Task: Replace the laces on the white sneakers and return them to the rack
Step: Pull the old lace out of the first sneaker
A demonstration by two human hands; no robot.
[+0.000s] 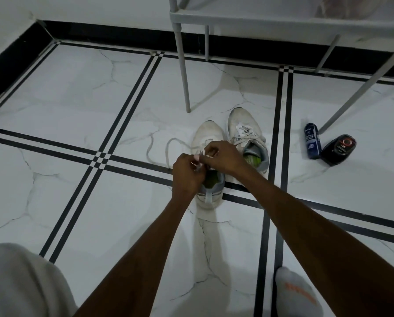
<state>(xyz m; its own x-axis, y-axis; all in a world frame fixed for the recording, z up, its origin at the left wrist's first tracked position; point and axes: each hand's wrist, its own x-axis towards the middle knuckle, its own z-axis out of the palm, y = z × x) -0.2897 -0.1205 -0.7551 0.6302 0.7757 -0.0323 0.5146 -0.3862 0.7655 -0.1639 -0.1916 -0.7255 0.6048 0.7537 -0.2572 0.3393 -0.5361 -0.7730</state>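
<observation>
The white lace (168,146) runs up into both sets of fingers, pinched over the eyelets of the nearer white sneaker (208,133) on the floor (77,88). The left hand (188,172) grips it from the near side, the right hand (223,157) from just beyond, fingertips almost touching. The lace's slack loops out left of the fingers. A second, laced sneaker (246,133) sits just right of them. Farther right lie a blue bottle (313,141) and a black polish bottle (339,149), under the grey rack (184,72).
</observation>
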